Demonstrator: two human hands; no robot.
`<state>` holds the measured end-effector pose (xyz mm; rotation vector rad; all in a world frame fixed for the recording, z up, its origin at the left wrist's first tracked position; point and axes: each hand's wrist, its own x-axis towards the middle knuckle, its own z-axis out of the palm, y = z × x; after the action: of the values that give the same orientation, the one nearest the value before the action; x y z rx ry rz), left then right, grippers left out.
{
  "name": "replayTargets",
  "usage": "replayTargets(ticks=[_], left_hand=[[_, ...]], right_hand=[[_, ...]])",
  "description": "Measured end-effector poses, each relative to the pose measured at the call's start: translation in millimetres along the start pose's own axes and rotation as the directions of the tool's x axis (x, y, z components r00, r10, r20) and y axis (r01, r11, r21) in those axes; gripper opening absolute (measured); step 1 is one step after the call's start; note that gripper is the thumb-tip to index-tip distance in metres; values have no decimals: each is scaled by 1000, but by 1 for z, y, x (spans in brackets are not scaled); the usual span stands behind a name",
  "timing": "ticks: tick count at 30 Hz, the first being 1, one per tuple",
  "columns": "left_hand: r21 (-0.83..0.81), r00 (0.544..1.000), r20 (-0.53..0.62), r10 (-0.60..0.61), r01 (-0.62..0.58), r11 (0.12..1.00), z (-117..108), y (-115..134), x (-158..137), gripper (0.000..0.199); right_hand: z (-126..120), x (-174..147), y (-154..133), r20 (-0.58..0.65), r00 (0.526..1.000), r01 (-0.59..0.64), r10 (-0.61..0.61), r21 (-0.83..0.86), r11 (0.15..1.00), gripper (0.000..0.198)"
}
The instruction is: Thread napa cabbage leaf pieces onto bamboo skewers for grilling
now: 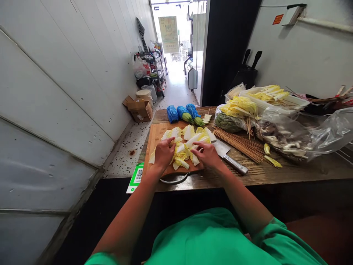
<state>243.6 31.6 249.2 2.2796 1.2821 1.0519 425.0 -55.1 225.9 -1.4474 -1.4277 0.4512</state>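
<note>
Cut pieces of napa cabbage leaf (pixel 180 151) with white ribs and yellow, frilly edges lie spread over a wooden cutting board (pixel 154 137). My left hand (pixel 164 151) is over the board's left part, its fingers curled and closed at the leaves. From the right, my right hand (pixel 206 154) reaches in with thumb and forefinger closed on a leaf at the edge of the small pile. The exact contact of the fingertips is partly hidden. A cleaver (pixel 220 148) rests right of the board, its metal handle (pixel 235 164) pointing toward me.
Zucchini (pixel 187 117) in blue foam nets lie behind the board. To the right are a bundle of wooden skewers (pixel 241 144), skewered cabbage (pixel 239 106) and mushrooms in a plastic bag (pixel 292 129). A green QR-code card (pixel 137 177) sits at the table's left corner.
</note>
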Motion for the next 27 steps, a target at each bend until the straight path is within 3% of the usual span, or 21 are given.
replayTargets(ticks=[2,4,7,13,16,18,21,23,24,25,27], left_hand=[[96,999,44,24,-29,995,1,-4,3,32],[179,995,62,77,-87,980,-1,-3,1,31],[240,987,21,161,-162,957,1,16,-13,25],[383,940,304,159,-273,883,32,66,-62,25],[457,946,308,103,-242,856,44,73,-69,24],[443,954,288,82,-209,872,47,71,-67,23],[222,978,192,77,-119,968,45,64,-62,25],[-73,997,57,-50,54,996,41,58,-57,23],[-258,984,9,-176,172,951,38,54,-54,23],[-447,947,4,-321,289,846,34,50,-51,22],[-724,820,138,-555,466,508,24,39,-45,20]], right_hand=[[-18,-9,-1,-28,1000,-7,-1,-289,957,22],[-35,-21,0,32,995,-58,90,-547,835,21],[-43,-42,5,111,967,-83,228,-711,698,22],[-22,-51,22,110,975,-102,192,-549,830,16],[-23,-48,26,46,988,-110,146,-445,889,20],[-30,-50,25,-58,995,-101,87,-341,935,23],[-39,-64,15,-273,960,-98,57,-136,986,24],[-38,-76,5,-313,943,-117,110,-6,993,27],[-35,-83,0,-287,948,-131,141,54,990,29],[-30,-90,-5,-238,957,-143,163,101,985,31],[-16,-101,-11,-131,977,-146,166,151,978,33]])
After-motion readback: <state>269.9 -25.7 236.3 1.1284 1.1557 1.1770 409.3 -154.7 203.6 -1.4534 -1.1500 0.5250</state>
